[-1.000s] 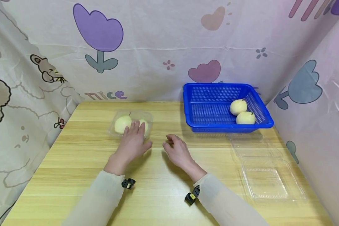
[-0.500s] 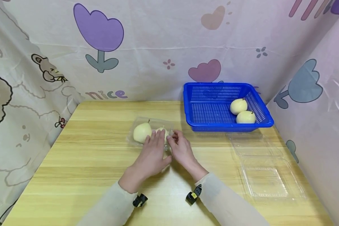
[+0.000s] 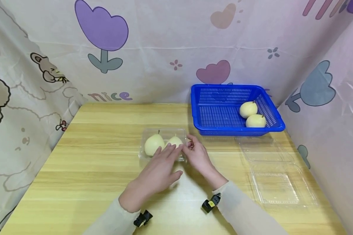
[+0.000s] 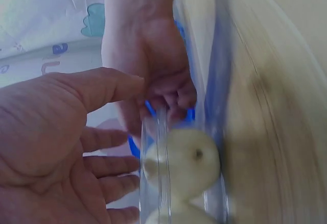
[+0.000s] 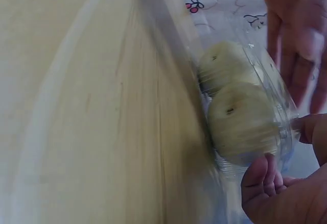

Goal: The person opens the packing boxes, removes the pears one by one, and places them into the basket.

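Two pale yellow pears, one on the left [image 3: 154,145] and one on the right [image 3: 174,141], sit side by side inside a clear plastic clamshell box [image 3: 148,132] on the table. The box's lid lies over them. My left hand [image 3: 157,171] reaches over the box's near side with straight fingers, partly covering the right pear in the head view. At the box's right end, my right hand [image 3: 200,158] pinches the rim with curled fingers. In the right wrist view, the thumb and finger of that hand [image 5: 291,175] meet the box's edge.
A blue plastic basket [image 3: 214,132] with two pears [image 3: 256,121] stands at the back right. Before it lies an opened clear clamshell box [image 3: 277,189] on the wooden table [image 3: 76,169]. Printed cloth [image 3: 153,39] hangs behind and at both sides.
The box of pears has slid right and toward me, and straightened. My left hand moved along with it, fingers straight. The right hand has come to the box's right end and taken hold of it.
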A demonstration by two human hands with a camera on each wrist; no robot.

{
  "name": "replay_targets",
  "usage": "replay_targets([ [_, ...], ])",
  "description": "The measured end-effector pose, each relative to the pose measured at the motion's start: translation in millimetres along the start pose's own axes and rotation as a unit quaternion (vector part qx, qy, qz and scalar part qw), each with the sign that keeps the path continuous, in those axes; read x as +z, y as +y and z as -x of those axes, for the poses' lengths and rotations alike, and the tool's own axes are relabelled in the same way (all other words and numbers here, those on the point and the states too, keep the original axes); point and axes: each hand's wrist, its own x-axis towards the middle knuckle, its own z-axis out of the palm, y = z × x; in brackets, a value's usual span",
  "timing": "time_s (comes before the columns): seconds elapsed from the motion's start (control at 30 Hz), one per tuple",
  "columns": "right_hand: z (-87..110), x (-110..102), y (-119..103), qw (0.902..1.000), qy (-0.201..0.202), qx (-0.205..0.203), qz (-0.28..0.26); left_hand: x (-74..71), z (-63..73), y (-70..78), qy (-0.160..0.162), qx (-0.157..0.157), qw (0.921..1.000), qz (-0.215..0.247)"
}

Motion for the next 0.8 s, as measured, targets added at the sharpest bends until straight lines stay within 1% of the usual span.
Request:
replay_targets([
  [0.07, 1.5, -2.9, 0.7, 0.9999, -0.012, 0.007, -0.009, -2.8, 4.4, -4.7, 0.004, 0.005, 1.0, -0.004],
  [0.2, 4.4, -9.3, 0.2, 0.9996, -0.023, 0.011, -0.008, -6.9, 12.8, -16.6, 0.012, 0.011, 0.9998, -0.013],
  [0.33, 8.4, -15.5, -0.4, 0.9993, -0.03, 0.016, -0.014, -9.6, 18.8, -29.1, 0.02, -0.001, 0.9997, -0.011],
  [0.43, 11.7, -19.6, 0.6, 0.9984, -0.035, 0.025, -0.038, -11.7, 22.9, -37.4, 0.02, -0.014, 0.9997, -0.003],
  [0.53, 14.5, -23.7, 3.8, 0.9968, -0.041, 0.032, -0.061, -13.4, 26.4, -43.7, 0.015, -0.017, 0.9997, 0.002],
  [0.67, 18.0, -29.3, 8.6, 0.9955, -0.046, 0.042, -0.072, -12.4, 29.5, -50.7, 0.016, -0.008, 0.9998, 0.004],
  [0.77, 21.2, -32.0, 9.8, 0.9955, -0.044, 0.044, -0.071, -9.5, 31.2, -54.5, 0.03, -0.004, 0.9995, 0.012],
  [0.8, 22.0, -32.5, 10.2, 0.9954, -0.043, 0.044, -0.073, -8.4, 31.6, -55.5, 0.035, -0.008, 0.9992, 0.018],
])
